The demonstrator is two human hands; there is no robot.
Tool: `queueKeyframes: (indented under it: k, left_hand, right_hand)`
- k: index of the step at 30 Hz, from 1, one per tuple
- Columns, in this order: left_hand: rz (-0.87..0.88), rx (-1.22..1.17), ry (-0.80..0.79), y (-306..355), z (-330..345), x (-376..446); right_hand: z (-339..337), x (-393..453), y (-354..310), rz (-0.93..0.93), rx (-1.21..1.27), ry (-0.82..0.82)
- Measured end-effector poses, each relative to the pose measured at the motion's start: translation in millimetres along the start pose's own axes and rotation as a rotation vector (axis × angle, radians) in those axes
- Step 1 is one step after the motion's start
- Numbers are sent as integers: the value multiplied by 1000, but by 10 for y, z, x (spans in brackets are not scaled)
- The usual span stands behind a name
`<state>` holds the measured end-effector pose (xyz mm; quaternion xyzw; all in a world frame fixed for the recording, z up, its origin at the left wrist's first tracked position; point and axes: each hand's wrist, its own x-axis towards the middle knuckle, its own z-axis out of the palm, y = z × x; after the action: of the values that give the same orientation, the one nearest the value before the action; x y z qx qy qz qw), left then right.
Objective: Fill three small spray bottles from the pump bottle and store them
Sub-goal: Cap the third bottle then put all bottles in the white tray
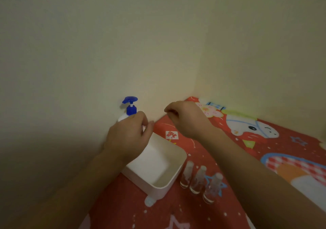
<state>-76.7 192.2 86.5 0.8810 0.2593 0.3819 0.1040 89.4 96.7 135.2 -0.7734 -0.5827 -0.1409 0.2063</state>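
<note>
**A:** Right, where does the pump bottle stand?

**B:** Against the wall at the far left edge of the red cartoon mat, upright, its blue pump head up top. The left hand is over its white body, fingers curled round the shoulder just below the blue collar.

**A:** And the other hand?

**B:** The right hand hovers above the mat near the wall corner, fingers curled inward. It is blurred, and I cannot tell whether it pinches anything.

**A:** The small spray bottles?

**B:** Three clear ones, capped, upright in a row on the mat, just right of the white box. Neither hand touches them.

**A:** The box?

**B:** Open-topped, sitting between the pump bottle and the row, partly under the left wrist
</note>
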Motion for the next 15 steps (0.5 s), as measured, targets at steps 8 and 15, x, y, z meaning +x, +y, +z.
queueKeyframes:
  k: [8, 15]
  left_hand:
    - [119, -316, -162, 430, 95, -194]
    - [215, -444, -197, 688, 234, -355]
  right_hand:
    - [-328, -486, 53, 86, 37, 140]
    - [-568, -1040, 102, 245, 91, 191]
